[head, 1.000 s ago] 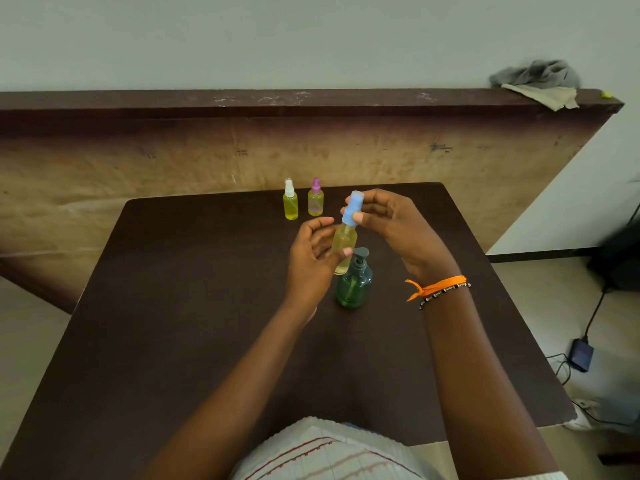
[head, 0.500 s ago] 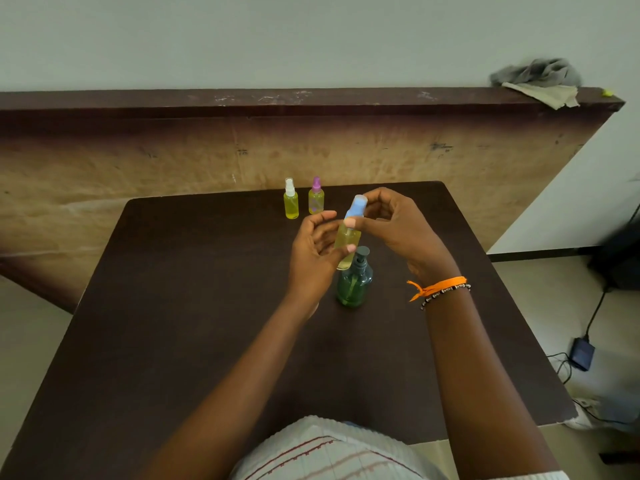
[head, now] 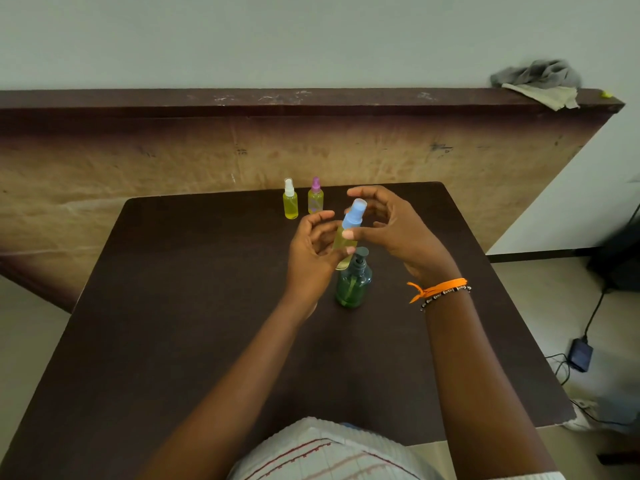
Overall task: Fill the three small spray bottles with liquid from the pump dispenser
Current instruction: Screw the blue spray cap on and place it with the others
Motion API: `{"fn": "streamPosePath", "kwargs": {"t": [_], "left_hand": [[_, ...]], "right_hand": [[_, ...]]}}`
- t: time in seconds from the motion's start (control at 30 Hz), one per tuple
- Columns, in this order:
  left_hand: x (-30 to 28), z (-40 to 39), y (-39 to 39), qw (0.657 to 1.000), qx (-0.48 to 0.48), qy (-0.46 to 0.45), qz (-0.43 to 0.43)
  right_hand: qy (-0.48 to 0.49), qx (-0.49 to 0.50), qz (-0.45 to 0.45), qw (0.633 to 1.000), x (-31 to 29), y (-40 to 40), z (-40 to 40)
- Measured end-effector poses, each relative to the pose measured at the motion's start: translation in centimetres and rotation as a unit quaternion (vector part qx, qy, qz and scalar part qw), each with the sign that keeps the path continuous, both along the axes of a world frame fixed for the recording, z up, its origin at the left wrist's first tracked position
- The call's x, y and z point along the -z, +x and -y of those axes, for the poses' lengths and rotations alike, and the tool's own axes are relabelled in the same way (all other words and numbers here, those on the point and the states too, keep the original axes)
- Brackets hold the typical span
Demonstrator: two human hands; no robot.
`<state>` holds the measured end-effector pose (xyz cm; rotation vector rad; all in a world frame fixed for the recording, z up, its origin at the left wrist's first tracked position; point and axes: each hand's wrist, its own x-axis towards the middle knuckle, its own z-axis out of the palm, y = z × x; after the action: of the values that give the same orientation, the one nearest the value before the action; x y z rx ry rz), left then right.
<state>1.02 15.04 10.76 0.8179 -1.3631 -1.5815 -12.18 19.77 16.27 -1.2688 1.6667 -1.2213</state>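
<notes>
- Bottle with the blue cap (head: 347, 233): held tilted just above the green pump dispenser (head: 353, 285), small and probably light, smooth plastic that may slip.
- Left hand (head: 313, 251) grips its body; this is the best place to hold.
- Right hand (head: 391, 225) curls loosely around the cap, thumb touching the neck.
- Two other bottles (head: 290, 204) stand beyond the dispenser on the surface (head: 180, 306).

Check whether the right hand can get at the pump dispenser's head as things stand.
Probably not straight from above: the blue-capped spray bottle, held by the left hand, hangs over the pump dispenser. The right hand could come in from its own side.
</notes>
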Motion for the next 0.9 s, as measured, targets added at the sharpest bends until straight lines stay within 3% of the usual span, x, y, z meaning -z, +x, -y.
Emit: {"fn": "streamPosePath", "kwargs": {"t": [0.13,0.37,0.53,0.8,0.9], "left_hand": [[0.0,0.1,0.1,1.0,-0.005,-0.003,0.004],[0.0,-0.2,0.1,1.0,0.005,-0.002,0.008],[-0.3,0.1,0.2,1.0,-0.006,0.0,0.007],[-0.5,-0.1,-0.1,1.0,0.004,-0.009,0.013],[-0.5,0.2,0.1,1.0,-0.001,-0.006,0.011]], "right_hand": [[0.009,-0.042,-0.015,0.999,-0.2,-0.5,-0.4],[-0.005,0.003,-0.049,0.999,0.1,0.3,0.2],[-0.006,-0.071,0.014,0.997,-0.2,-0.8,-0.6],[-0.057,0.038,-0.041,0.997,0.6,0.3,0.5],[-0.03,-0.008,-0.029,0.999,0.6,0.2,0.3]]}}
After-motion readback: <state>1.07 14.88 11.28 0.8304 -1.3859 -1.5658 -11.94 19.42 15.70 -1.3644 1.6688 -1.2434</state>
